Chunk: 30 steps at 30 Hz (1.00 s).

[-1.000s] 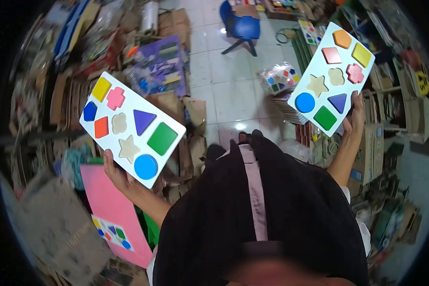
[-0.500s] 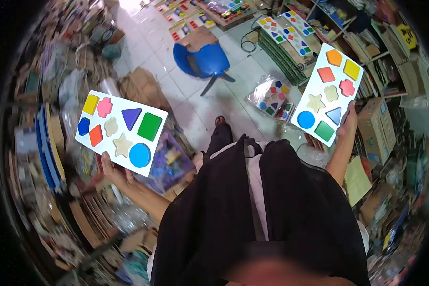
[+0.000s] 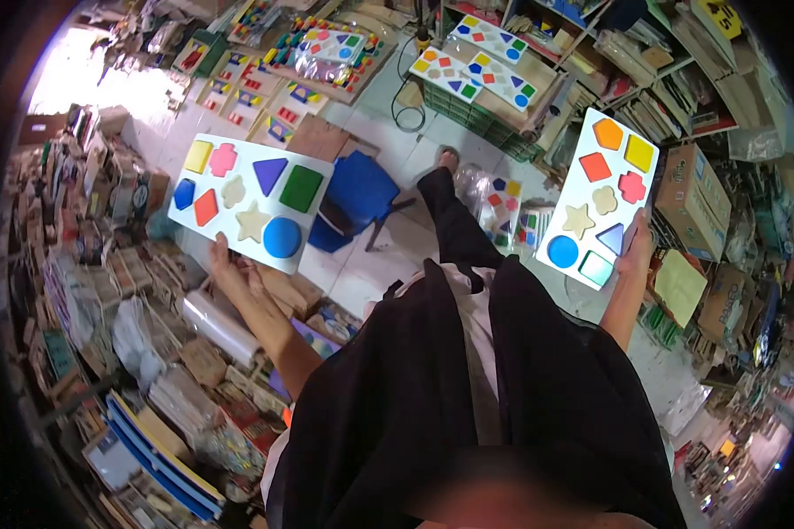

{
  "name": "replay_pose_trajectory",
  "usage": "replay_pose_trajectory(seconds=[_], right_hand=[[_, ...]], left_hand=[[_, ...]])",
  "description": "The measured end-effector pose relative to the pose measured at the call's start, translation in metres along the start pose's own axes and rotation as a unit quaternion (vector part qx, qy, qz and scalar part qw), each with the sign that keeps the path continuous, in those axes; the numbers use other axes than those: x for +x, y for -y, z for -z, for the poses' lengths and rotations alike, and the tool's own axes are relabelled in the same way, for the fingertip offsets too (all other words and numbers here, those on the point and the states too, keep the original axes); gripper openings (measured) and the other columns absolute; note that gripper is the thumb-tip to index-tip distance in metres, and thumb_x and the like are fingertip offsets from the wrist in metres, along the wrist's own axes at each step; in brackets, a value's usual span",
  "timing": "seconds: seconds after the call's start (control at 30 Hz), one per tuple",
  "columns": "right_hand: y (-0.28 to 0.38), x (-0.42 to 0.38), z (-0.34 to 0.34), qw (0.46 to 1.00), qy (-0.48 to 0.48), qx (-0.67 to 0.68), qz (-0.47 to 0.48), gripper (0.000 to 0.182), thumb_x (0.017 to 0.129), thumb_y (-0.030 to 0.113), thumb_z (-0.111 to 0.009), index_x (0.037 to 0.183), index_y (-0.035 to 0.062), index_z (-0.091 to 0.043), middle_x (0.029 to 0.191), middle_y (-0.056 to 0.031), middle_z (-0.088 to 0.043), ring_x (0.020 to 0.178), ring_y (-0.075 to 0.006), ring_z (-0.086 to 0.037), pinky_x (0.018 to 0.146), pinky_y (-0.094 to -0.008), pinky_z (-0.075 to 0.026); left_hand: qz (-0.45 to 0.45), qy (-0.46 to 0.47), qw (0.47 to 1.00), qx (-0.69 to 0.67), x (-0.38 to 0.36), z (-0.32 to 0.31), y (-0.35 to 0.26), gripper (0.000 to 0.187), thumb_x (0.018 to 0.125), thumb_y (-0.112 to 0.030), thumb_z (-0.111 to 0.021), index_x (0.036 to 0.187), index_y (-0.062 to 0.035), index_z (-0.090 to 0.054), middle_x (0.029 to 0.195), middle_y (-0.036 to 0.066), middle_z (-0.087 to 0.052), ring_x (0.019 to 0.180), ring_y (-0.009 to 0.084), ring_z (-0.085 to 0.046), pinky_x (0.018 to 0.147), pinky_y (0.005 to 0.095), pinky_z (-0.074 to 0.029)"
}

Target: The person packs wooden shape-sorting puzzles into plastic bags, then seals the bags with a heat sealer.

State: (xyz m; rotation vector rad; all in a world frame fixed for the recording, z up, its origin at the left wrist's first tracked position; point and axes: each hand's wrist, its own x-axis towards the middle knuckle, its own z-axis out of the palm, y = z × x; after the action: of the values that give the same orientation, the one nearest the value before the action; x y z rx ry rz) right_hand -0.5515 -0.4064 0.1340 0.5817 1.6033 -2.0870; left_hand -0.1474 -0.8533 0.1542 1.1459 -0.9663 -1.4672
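Observation:
My left hand (image 3: pixel 236 275) grips the lower edge of a white shape puzzle board (image 3: pixel 269 227), its thumb on the front face and the other fingers behind it. Coloured pieces sit on that board, among them a purple triangle, a green square and a blue circle; two spots show plain wood, one a star. On the right, my right hand (image 3: pixel 635 249) holds a second white shape puzzle board (image 3: pixel 551 231) by its right side. It bears an orange pentagon, a yellow square, a blue circle and other shapes, plus a plain wooden star and flower. Both boards are tilted, well apart.
A blue chair (image 3: pixel 357 198) stands on the tiled floor (image 3: pixel 397 245) ahead. More puzzle boards lie on a green crate (image 3: pixel 468 110) near crowded shelves (image 3: pixel 670 75). Plastic-wrapped boards (image 3: pixel 501 204) rest on the floor by my foot. A cardboard box (image 3: pixel 695 196) stands at the right; stacked materials fill the left.
I have stepped forward, one foot now farther ahead. The chair appears lower and nearer the left board, and the crate with puzzle boards has shifted leftward in view. Both hands keep their boards.

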Motion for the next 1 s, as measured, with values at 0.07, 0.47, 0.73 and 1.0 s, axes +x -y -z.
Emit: replay_pose_trajectory(seconds=[0.07, 0.47, 0.73, 1.0], right_hand=[[0.005, 0.052, -0.029, 0.999, -0.033, 0.002, 0.001, 0.037, 0.084, 0.030, -0.048, 0.110, 0.0044, -0.046, 0.103, -0.0057, -0.054, 0.091, -0.0210, -0.054, 0.079, -0.0356, -0.044], [0.084, 0.290, -0.223, 0.999, 0.031, 0.012, -0.012, 0.037, 0.086, 0.031, -0.042, 0.110, 0.0024, -0.047, 0.102, -0.0073, -0.055, 0.091, -0.0189, -0.054, 0.080, -0.0317, -0.042], [0.056, 0.383, -0.320, 1.000, 0.002, -0.014, 0.009, 0.042, 0.086, 0.030, -0.046, 0.112, -0.0034, -0.045, 0.107, -0.0085, -0.051, 0.098, -0.0171, -0.050, 0.085, -0.0290, -0.038], [-0.098, 0.571, -0.364, 0.994, -0.027, -0.098, -0.027, 0.041, 0.085, 0.031, -0.048, 0.106, -0.0038, -0.049, 0.103, -0.0094, -0.053, 0.091, -0.0176, -0.051, 0.079, -0.0288, -0.041]], left_hand=[[0.022, -0.016, 0.999, -0.034, 0.046, -0.064, 0.024, 0.033, 0.078, -0.017, -0.059, 0.105, -0.0034, -0.047, 0.091, 0.008, -0.057, 0.073, 0.0140, -0.057, 0.057, 0.0214, -0.047], [0.182, 0.074, 0.976, -0.097, 0.321, -0.306, 0.195, 0.032, 0.083, -0.005, -0.047, 0.114, -0.0101, -0.040, 0.092, 0.006, -0.053, 0.076, 0.0159, -0.054, 0.066, 0.0292, -0.048], [0.243, -0.021, 0.968, -0.057, 0.440, -0.383, 0.312, 0.011, 0.085, -0.006, -0.043, 0.096, -0.0064, -0.044, 0.085, 0.006, -0.052, 0.079, 0.0185, -0.054, 0.076, 0.0335, -0.047], [0.143, 0.038, 0.987, 0.064, 0.639, -0.382, 0.560, 0.013, 0.085, -0.012, -0.045, 0.097, -0.0065, -0.044, 0.076, 0.004, -0.049, 0.064, 0.0158, -0.049, 0.058, 0.0299, -0.045]])
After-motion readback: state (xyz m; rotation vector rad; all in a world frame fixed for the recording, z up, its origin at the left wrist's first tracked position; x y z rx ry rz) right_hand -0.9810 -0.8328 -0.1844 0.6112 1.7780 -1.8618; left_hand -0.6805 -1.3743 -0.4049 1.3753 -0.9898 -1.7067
